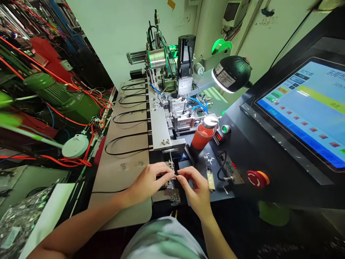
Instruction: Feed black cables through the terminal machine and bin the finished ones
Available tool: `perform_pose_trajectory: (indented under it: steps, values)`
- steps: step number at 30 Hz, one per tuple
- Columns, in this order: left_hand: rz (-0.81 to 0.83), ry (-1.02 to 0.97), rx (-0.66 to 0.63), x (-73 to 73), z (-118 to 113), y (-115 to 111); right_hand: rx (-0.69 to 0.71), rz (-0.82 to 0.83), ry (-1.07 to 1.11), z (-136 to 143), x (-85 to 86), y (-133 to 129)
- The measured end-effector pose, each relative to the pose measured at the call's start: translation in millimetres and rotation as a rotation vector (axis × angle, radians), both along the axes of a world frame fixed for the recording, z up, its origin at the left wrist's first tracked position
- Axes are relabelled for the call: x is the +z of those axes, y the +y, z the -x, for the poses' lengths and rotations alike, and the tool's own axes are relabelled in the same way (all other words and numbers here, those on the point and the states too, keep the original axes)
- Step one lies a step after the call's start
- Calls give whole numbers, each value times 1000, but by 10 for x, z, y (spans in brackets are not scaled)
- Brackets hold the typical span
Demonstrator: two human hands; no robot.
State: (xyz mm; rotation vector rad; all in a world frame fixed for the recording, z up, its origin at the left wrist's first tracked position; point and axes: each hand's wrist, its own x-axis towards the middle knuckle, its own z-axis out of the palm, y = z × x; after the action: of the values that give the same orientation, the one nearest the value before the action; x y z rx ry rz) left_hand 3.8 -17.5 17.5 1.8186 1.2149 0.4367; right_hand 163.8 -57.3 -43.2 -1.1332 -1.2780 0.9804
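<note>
Both hands meet over a small metal fixture (175,196) at the near end of the machine. My left hand (155,180) has its thumb and fingers pinched together at the fixture. Facing it, my right hand (195,185) is pinched too, its fingertips almost touching the left ones. Whatever lies between the fingertips is too small to make out. Looped black cables (129,134) lie on the beige plate (134,172) to the left, their ends at the metal rail (159,126).
A red bottle (201,136) stands beyond my right hand, below a lit black lamp (232,74). Farther right are a red knob (258,179) and a tilted touch screen (309,108). Orange cables (64,117) and a green motor (44,88) are at left.
</note>
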Motion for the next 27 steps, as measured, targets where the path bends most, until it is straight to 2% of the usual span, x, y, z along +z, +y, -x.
perform_pose_trajectory:
  steps: [3,5,8,11,14,16,18,22,23,25,27]
  values:
    - [-150,36,-11,-31,5,-17,5,36,46,36,-13,-15]
    - [-183,45,-26,-17,21,-5,22,12,45,6,1,-7]
    - [-44,32,-84,40,45,23,90,-97,19,-56,24,16]
    - [82,-14,-67,78,41,22,34,-144,15,-40,18,20]
    - [-40,-8,38,57,21,-8,-54,-32,76,41,-2,5]
    - [-151,22,48,29,22,-23,-36,27,112,57,3,3]
    - [-238,65,-2,12,46,-22,33,43,89,3,29,20]
    - [-325,185,-256,31,115,21,344,79,-79,-202,92,97]
    - [-327,203,-285,39,122,33,388,86,-99,-229,94,114]
    - [-307,190,-226,45,109,47,330,74,-77,-211,72,129]
    - [-231,117,-86,35,66,48,147,23,-8,-104,25,119]
